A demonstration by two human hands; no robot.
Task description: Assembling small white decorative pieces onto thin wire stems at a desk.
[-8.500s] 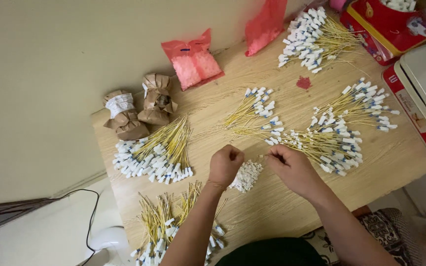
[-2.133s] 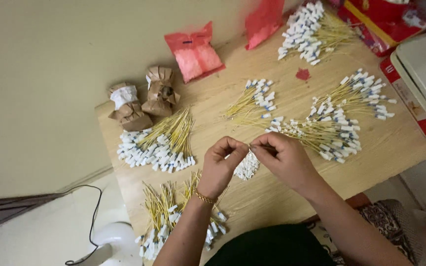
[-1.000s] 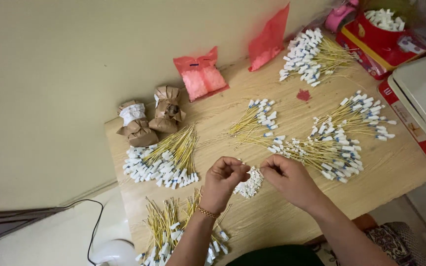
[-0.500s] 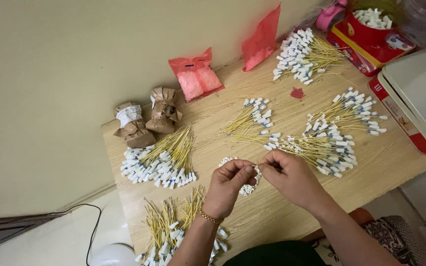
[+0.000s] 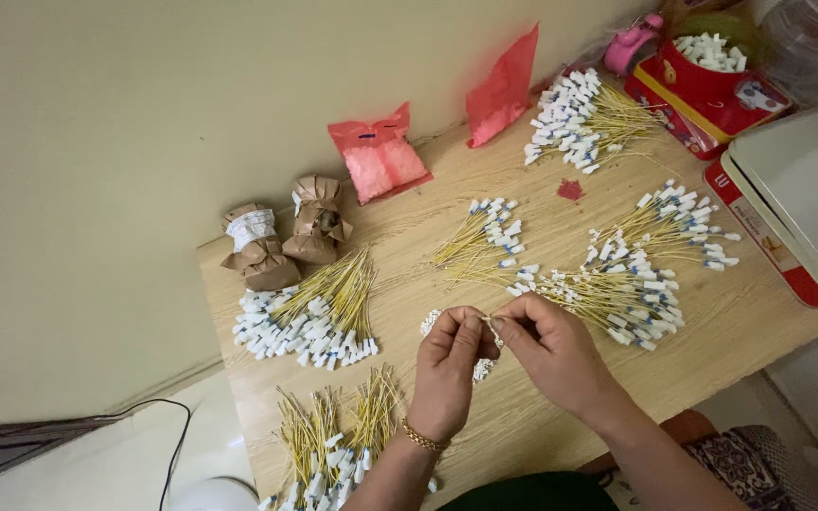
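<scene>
While thin yellow wires (image 5: pixel 608 293) fan nearby, left hand (image 5: pixel 449 369) and right hand (image 5: pixel 551 350) pinch one small white connector (image 5: pixel 490 324) together

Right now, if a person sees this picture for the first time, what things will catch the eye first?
First, the two hands, left hand and right hand, meet over the middle of the wooden table, pinching a thin yellow wire between their fingertips. Around them lie many bundles of yellow wires with white tips. Against the wall at the back stands a pink plastic bag.
</scene>
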